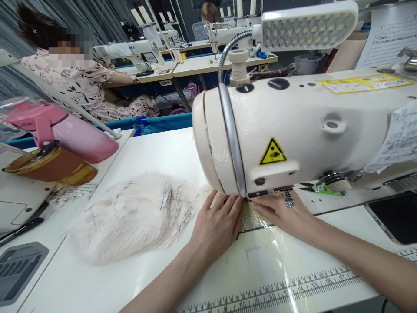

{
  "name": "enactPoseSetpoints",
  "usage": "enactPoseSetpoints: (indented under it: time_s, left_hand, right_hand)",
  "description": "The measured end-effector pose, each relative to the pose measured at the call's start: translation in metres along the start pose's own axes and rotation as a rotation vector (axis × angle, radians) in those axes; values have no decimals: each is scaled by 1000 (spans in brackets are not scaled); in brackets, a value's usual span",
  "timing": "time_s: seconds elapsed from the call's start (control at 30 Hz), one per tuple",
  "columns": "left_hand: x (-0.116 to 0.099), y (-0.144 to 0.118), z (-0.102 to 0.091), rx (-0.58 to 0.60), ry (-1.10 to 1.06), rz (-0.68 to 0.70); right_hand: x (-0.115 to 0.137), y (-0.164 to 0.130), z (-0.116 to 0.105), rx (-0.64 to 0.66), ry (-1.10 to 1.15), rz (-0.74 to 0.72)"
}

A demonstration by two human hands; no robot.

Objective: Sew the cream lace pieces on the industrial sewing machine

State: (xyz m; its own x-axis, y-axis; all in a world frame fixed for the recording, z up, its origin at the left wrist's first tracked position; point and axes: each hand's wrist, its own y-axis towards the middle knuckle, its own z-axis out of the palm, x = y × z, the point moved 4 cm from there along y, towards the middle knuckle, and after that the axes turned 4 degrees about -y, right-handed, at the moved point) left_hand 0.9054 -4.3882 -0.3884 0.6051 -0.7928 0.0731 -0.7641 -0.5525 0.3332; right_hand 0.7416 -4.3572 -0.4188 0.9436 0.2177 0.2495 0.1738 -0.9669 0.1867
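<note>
Where the sewing machine overhangs: left hand, right hand, fingers flat (gripping nothing), beside white fabric.

Sewing machine head, centre right of frame: showing cream painted metal, slightly pebbled, semi-gloss.
Lamp neck, top centre: gleaming as ribbed, flexible metal.
White cloth heap, lower left: looking soft, fuzzy, matt, with loose threads.
Table: appearing smooth, white, glaring under clear film near bottom centre.
Pink flask, left edge: shining as glossy plastic.
</note>
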Motion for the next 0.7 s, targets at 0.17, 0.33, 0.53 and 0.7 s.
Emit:
enactPoseSetpoints:
  time_s: [0.17, 0.33, 0.53, 0.7]
  left_hand:
    - [-1, 1, 1, 3, 8, -12]
    - [-1, 1, 1, 18, 18, -20]
    - [1, -3, 5, 39, 5, -19]
    - [0, -5, 5, 43, -33, -42]
  right_hand:
    - [5, 3, -2, -16, -72, -50]
    - [7, 3, -1, 23, -141, -88]
    - [6, 6, -11, -72, -133, -120]
    - [-5, 11, -17, -155, -15, 9]
